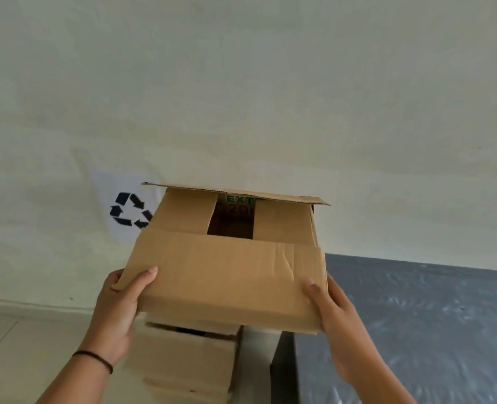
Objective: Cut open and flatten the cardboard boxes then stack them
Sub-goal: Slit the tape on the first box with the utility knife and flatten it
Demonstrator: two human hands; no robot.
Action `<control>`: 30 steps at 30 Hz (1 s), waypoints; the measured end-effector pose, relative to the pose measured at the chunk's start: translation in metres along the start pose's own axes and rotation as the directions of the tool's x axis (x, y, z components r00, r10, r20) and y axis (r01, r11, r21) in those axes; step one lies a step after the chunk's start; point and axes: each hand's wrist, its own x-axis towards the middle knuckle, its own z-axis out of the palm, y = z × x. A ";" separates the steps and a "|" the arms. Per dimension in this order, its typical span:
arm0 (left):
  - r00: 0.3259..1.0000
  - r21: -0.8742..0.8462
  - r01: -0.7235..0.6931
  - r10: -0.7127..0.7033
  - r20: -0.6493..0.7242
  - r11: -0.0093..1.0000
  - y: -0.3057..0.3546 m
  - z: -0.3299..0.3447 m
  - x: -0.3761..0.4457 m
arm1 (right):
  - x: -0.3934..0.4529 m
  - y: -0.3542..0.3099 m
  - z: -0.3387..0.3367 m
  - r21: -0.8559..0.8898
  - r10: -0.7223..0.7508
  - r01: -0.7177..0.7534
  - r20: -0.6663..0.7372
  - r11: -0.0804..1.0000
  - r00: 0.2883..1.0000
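Held box: a brown cardboard box point(226, 275) is up in the air in front of the pale wall point(241, 83), tipped so its open end faces the camera.
Flaps: the near long flap point(221, 272) hangs down toward the person and is creased near its right end; two short inner flaps are folded in with a dark gap between them; the far flap point(241, 193) sticks out over the top, with green and red print partly visible under it.
Left hand: the left hand point(119, 310) grips the left end of the near flap, thumb on the front face and the other fingers behind the box's edge.
Right hand: the right hand point(331, 313) holds the right end of the same flap, thumb lying on the front face, fingers hidden behind the cardboard.
Hands together: they sit well apart, one at each end of the box.
Wristband: a thin dark band point(95, 358) circles the left wrist.
Below the box: more brown boxes point(183, 363) stand stacked directly under the held box, blurred, on the light floor point(22, 345).
Right of the box: a grey textured surface point(416, 330) lies beside the stack, its top just lower than the held box.
Left of the box: a white sheet with a black recycling symbol point(129, 209) is on the wall, partly hidden behind the box's left corner.
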 end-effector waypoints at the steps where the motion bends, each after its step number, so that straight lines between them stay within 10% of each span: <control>1: 1.000 -0.002 -0.018 0.018 0.009 1.000 0.005 0.013 -0.014 | -0.010 -0.004 -0.019 0.033 -0.017 0.017 -0.014 0.999 1.000; 15: 0.973 0.004 0.153 -0.152 0.176 0.988 -0.031 0.212 -0.206 | -0.133 -0.027 -0.314 0.188 -0.073 0.098 -0.139 0.977 0.988; 30: 0.889 0.050 0.357 -0.356 0.289 0.933 -0.096 0.395 -0.240 | -0.078 -0.026 -0.484 0.399 -0.023 0.069 -0.119 0.914 0.993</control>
